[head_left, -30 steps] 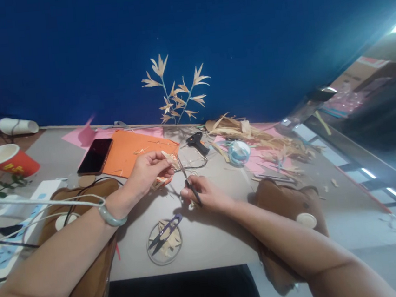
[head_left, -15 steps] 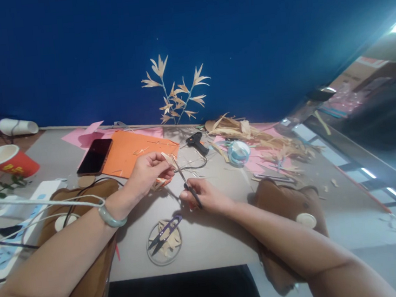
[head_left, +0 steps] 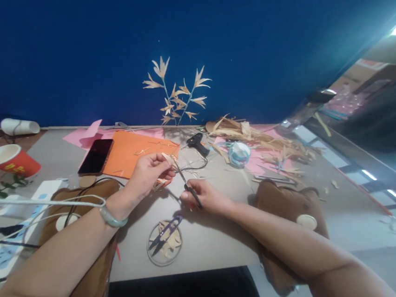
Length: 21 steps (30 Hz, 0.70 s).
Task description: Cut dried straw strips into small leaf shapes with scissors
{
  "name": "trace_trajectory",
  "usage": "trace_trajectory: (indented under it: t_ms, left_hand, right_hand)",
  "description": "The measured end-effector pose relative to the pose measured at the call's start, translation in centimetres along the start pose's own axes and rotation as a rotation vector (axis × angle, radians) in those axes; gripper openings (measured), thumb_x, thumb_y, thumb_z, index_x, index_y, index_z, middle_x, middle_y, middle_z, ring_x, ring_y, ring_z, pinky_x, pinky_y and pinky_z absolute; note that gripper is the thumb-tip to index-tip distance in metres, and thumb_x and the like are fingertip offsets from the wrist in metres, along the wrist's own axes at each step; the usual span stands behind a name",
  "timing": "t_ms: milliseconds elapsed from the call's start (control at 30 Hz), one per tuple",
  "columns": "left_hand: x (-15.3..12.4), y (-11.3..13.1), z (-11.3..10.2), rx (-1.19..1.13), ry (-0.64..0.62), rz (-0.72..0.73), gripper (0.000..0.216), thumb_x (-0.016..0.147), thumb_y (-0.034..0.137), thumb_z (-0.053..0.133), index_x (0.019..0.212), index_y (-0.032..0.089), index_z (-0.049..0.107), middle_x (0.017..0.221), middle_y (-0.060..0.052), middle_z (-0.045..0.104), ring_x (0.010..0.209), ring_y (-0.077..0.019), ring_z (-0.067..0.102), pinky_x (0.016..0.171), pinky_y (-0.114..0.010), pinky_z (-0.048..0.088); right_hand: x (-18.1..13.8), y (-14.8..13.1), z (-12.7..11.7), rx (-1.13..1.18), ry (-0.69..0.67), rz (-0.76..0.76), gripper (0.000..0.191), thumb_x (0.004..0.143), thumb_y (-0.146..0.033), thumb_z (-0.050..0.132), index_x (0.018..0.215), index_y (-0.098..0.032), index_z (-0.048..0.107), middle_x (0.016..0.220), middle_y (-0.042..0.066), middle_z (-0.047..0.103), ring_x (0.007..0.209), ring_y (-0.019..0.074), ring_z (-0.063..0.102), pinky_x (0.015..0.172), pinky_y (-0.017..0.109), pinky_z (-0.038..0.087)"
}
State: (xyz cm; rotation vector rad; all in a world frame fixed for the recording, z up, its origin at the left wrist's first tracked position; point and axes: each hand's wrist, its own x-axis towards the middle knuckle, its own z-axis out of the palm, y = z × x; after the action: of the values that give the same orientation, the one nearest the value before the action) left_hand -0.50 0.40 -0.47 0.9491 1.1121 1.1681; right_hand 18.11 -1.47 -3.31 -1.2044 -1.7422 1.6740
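Observation:
Between the thumb and fingers of my left hand (head_left: 153,171) is a small pale piece of dried husk (head_left: 167,159). My right hand (head_left: 206,195) grips a pair of scissors (head_left: 186,181) by the dark handles, and their blades reach up to the husk's right edge. Whether the blades touch the husk, I cannot tell. Below my hands, a round dish (head_left: 166,263) holds cut husk pieces (head_left: 173,240), with purple-handled thread snips (head_left: 164,235) lying across it. Behind stands a branch of husk flowers (head_left: 179,99) on blue-green stems.
A black glue gun (head_left: 197,144), a roll of light-blue tape (head_left: 239,154) and a heap of dried husks (head_left: 249,136) lie beyond my right hand. Toward the left are an orange sheet (head_left: 124,151), a phone (head_left: 95,157), a red paper cup (head_left: 20,161) and a power strip (head_left: 5,255). Brown cushions (head_left: 278,224) flank my forearms.
Both hands hold almost the same pose, with the husk and scissors in place. The whole view has shifted very slightly.

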Motion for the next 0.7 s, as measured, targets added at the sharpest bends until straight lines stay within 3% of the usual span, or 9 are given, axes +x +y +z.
trace_trajectory:
  t_ms: [700]
  left_hand:
    - [-0.01,0.14,-0.08,-0.005,0.0,0.014,0.024,0.063,0.028,0.076,0.07,0.012,0.058,0.06,-0.002,0.066,0.055,-0.0137,0.065,0.053,-0.024,0.054]
  right_hand:
    - [0.22,0.67,-0.06,-0.005,0.043,-0.009,0.044,0.071,-0.053,0.069,0.061,-0.019,0.042,0.039,-0.006,0.05,0.034,0.0062,0.04,0.037,0.018,0.027]
